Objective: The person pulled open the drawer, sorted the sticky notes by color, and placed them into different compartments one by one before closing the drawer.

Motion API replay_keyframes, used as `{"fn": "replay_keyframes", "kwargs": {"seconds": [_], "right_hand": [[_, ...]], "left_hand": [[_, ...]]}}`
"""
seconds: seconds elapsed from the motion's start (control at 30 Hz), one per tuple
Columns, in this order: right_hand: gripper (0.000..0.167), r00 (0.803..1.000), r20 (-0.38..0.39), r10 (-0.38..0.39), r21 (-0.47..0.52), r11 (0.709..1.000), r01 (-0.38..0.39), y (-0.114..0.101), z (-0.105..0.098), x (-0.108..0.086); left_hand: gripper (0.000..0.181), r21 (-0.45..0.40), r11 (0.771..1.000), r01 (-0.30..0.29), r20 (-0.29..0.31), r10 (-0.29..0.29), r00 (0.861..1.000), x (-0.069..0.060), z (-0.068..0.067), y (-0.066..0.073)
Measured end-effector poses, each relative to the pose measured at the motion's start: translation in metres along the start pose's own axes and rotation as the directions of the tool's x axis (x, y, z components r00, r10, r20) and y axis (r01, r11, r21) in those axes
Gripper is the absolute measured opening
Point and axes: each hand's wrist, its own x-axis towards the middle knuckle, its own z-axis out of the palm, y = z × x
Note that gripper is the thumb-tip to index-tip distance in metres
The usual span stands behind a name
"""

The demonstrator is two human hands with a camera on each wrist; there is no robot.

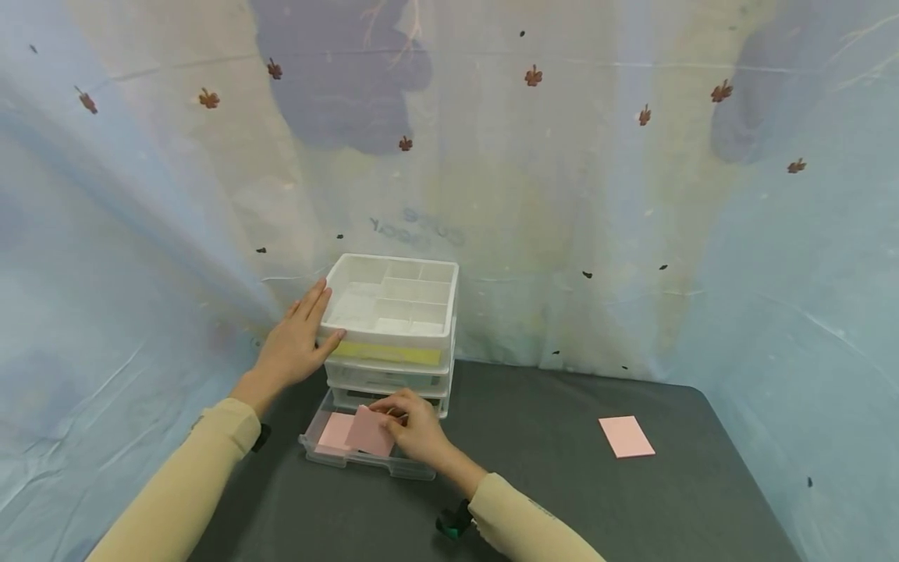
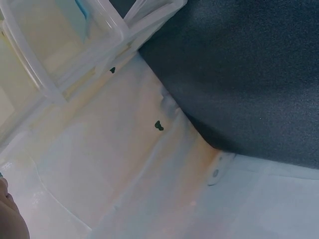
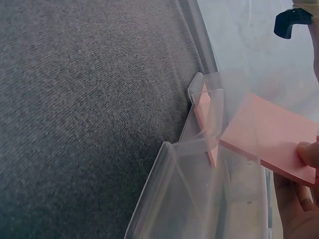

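Observation:
My right hand (image 1: 414, 429) pinches a pink sticky note pad (image 1: 370, 433) between thumb and fingers, tilted above the pulled-out clear bottom drawer (image 1: 400, 468). In the right wrist view the held pad (image 3: 274, 134) is over the drawer's clear wall (image 3: 182, 194). Another pink pad (image 1: 332, 432) lies in the drawer's left part. My left hand (image 1: 293, 347) rests on the left edge of the white drawer unit (image 1: 382, 340), fingers extended and thumb over the front rim. Only a bit of that hand (image 2: 11, 216) shows in the left wrist view.
The unit's top is a white tray (image 1: 354, 300) divided into compartments. Below it, a closed drawer shows something yellow (image 1: 393, 353). A third pink pad (image 1: 627, 437) lies on the dark table (image 1: 534, 468) to the right. Patterned sheeting (image 1: 506, 195) hangs behind and beside the table.

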Motion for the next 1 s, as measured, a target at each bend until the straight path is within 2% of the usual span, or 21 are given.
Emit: {"fn": "replay_keyframes", "kwargs": {"seconds": [0.4,0.8,1.0], "right_hand": [[0.023,0.999,0.024,-0.033,-0.067,0.997,0.034,-0.002,0.004,0.011],[0.027,0.991,0.114,0.063,-0.074,0.996,-0.055,0.011,0.011,0.015],[0.027,0.988,0.129,0.087,-0.09,0.993,-0.075,0.014,0.014,0.017]], "left_hand": [[0.085,-0.002,1.0,0.004,0.009,-0.004,1.0,0.0,0.0,0.001],[0.086,-0.007,1.0,0.001,0.002,-0.001,1.0,-0.001,0.002,-0.001],[0.086,-0.007,1.0,0.008,0.003,-0.008,1.0,-0.001,0.001,0.0]]}}
